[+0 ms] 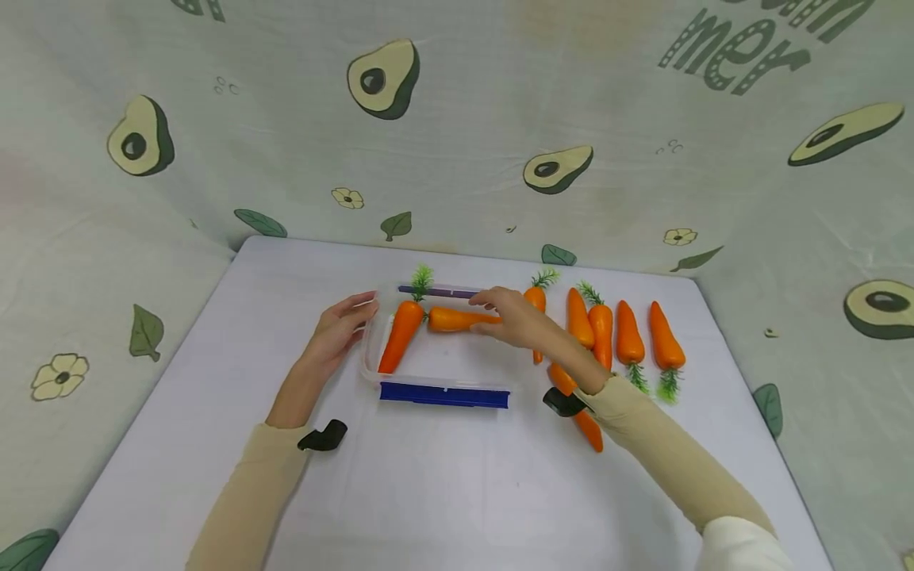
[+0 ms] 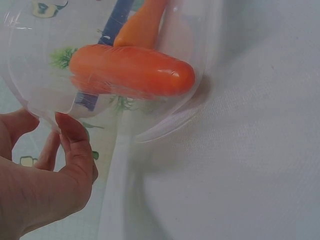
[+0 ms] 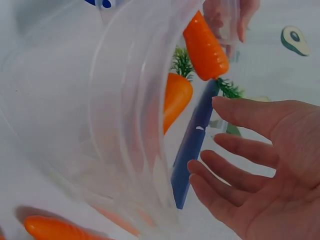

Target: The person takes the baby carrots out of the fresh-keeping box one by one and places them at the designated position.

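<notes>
A clear plastic box with blue latch flaps stands left of the table's middle. My left hand pinches its left rim between thumb and fingers, plain in the left wrist view. Inside lies a dark orange toy carrot with green leaves, slanting along the left side. A lighter orange carrot lies crosswise beside it, its leafy end near the first one. My right hand reaches over the box's right part near that carrot's tip, fingers spread and relaxed, with nothing in them.
Several more orange toy carrots lie on the white table to the right of the box. Some are partly behind my right forearm. A cloth printed with avocados hangs behind and beside the table.
</notes>
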The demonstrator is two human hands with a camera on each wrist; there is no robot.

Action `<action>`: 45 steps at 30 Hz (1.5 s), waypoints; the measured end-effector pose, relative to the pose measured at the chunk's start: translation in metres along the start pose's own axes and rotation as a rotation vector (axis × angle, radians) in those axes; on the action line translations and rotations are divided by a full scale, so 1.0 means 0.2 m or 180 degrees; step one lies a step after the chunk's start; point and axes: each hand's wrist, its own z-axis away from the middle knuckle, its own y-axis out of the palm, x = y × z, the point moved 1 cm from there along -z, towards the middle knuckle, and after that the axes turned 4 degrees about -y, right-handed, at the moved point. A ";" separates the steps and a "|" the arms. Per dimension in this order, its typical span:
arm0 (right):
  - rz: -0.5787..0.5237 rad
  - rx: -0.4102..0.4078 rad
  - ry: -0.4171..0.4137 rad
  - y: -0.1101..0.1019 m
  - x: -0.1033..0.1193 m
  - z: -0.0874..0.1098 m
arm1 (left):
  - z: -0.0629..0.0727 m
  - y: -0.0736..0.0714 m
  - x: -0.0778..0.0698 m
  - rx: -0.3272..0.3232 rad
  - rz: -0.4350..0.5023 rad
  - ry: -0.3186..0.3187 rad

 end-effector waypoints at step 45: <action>0.0431 0.0709 0.0256 0.19 -0.02 -0.14 | 0.01 0.00 -0.01 -0.0020 0.0043 -0.0013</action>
